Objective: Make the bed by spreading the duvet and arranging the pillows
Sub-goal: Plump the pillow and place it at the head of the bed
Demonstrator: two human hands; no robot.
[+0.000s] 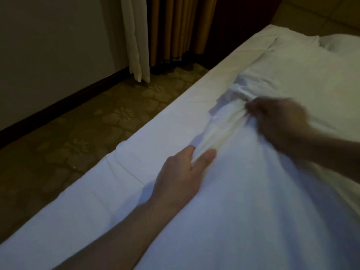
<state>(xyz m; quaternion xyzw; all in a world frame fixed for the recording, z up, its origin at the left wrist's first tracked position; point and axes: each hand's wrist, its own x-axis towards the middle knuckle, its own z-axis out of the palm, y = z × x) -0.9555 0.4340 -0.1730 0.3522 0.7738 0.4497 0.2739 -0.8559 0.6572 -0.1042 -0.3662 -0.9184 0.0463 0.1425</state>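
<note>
A white duvet (253, 191) lies bunched over the bed (148, 137), its edge gathered into a ridge of folds. My left hand (181, 172) lies on the duvet with a fold pinched between thumb and fingers at the near end of the ridge. My right hand (276, 117), blurred by motion, grips the bunched edge farther up the bed. A white pillow (339, 43) lies at the head of the bed, far right, partly covered by the bedding.
The bed's left edge runs diagonally across the view. Left of it is a strip of floral patterned floor (97, 121), a wall with a dark skirting board, and white and brown curtains (165, 32) at the back. A padded headboard (321, 12) stands behind the pillow.
</note>
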